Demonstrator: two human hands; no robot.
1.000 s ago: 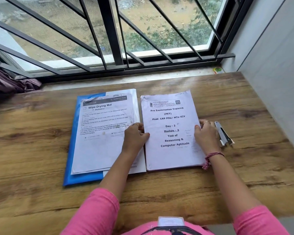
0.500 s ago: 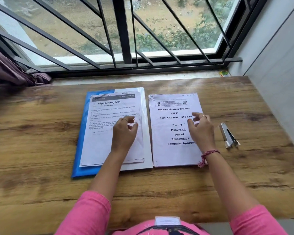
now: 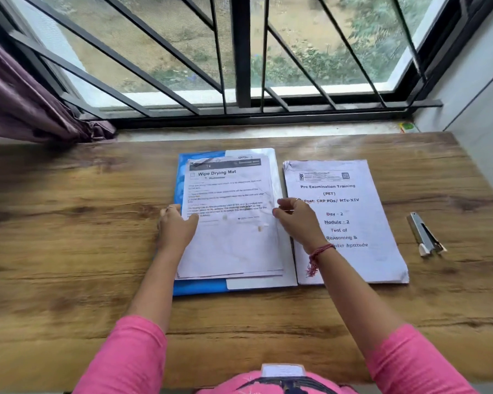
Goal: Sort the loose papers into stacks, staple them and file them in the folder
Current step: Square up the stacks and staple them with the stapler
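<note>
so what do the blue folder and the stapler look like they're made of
The blue folder looks like thin plastic: smooth, evenly coloured, with a slight sheen. The stapler looks like bare grey metal with a dull shine; its pale tip may be plastic.

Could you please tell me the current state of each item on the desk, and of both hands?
Wipe Drying Mat stack: flat on the folder, held at both side edges.
Folder: flat, under that stack.
PET stack: flat on the desk, beside the folder.
Stapler: lying untouched, right of the PET stack.
Left hand: grips the stack's left edge.
Right hand: pinches its right edge.
</note>
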